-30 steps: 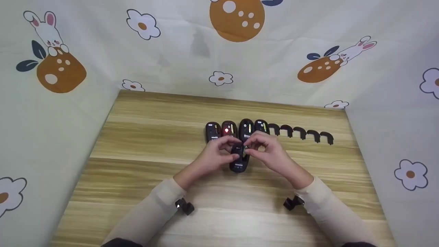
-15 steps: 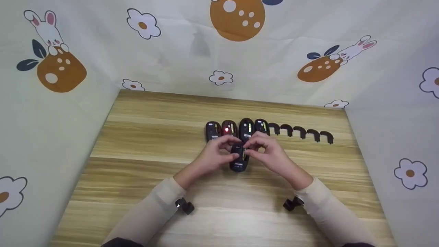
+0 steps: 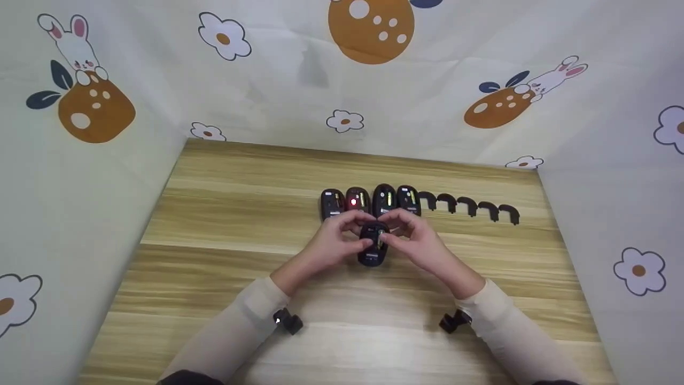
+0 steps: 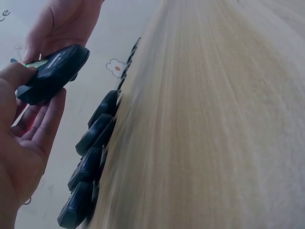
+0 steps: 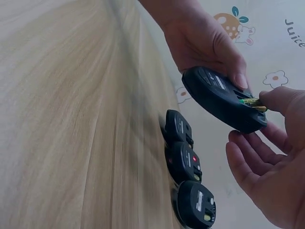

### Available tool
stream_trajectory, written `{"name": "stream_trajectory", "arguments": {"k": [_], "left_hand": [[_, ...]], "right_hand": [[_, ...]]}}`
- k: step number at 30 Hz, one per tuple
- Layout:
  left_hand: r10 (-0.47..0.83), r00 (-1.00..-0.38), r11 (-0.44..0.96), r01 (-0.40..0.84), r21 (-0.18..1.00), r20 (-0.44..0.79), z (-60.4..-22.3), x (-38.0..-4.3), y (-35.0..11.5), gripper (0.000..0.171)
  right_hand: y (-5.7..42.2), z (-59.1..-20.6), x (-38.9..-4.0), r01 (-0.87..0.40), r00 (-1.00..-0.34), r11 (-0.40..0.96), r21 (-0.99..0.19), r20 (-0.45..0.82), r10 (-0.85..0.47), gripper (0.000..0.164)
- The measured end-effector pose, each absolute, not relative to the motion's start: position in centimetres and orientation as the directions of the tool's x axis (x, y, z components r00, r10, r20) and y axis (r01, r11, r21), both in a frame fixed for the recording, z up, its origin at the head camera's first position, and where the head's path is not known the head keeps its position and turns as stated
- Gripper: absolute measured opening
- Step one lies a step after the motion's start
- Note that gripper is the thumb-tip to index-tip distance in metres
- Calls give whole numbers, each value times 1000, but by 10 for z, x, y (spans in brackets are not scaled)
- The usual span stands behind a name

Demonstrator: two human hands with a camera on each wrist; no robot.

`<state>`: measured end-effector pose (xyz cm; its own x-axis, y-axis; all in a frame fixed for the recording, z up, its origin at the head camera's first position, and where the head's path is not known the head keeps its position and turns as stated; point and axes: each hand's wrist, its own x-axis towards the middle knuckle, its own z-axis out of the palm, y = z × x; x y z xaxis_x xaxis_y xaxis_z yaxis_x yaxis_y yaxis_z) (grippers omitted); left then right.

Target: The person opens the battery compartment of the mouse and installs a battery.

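Note:
A black computer mouse (image 3: 371, 255), underside up, is held above the table between both hands. My left hand (image 3: 340, 238) grips its left side, thumb on the underside and fingers beneath. On the other side my right hand (image 3: 419, 238) has its thumb on a green-and-gold battery (image 5: 252, 102) in the open battery slot, with its fingers around the far end of the mouse. The right wrist view shows the battery slightly raised at its outer end. Beyond the hands, several more black mice (image 3: 383, 197) lie underside up in a row, their battery slots uncovered.
Several black curved battery covers (image 3: 466, 206) line up to the right of the mice. The wooden table (image 3: 240, 214) is walled on its far and side edges by a printed curtain (image 3: 278, 96). One mouse (image 3: 355, 199) glows red underneath.
My right fingers have shifted from pinching at the battery slot to lying around the mouse's far end, the thumb now on the battery. The left hand stays in place.

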<state>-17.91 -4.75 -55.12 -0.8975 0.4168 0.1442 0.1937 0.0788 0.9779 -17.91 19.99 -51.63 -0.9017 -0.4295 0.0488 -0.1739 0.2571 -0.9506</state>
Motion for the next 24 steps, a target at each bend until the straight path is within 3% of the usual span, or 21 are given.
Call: {"name": "stream_trajectory", "arguments": {"k": [9,15,24], "left_hand": [[403,-898,82,229,970,178,-552,-178,-47,44],[411,-899,83,201,976,150,-551,-177,-45,44],[405,-904,87,184,979,134,-552,-179,-45,43]], "right_hand": [[198,-518,-179,-129,-905,183,-975,40,-424,33],[193,-522,-175,-186,-920,192,-964,102,-379,27],[192,-528,-174,-222,-923,173,-960,149,-355,32]]}}
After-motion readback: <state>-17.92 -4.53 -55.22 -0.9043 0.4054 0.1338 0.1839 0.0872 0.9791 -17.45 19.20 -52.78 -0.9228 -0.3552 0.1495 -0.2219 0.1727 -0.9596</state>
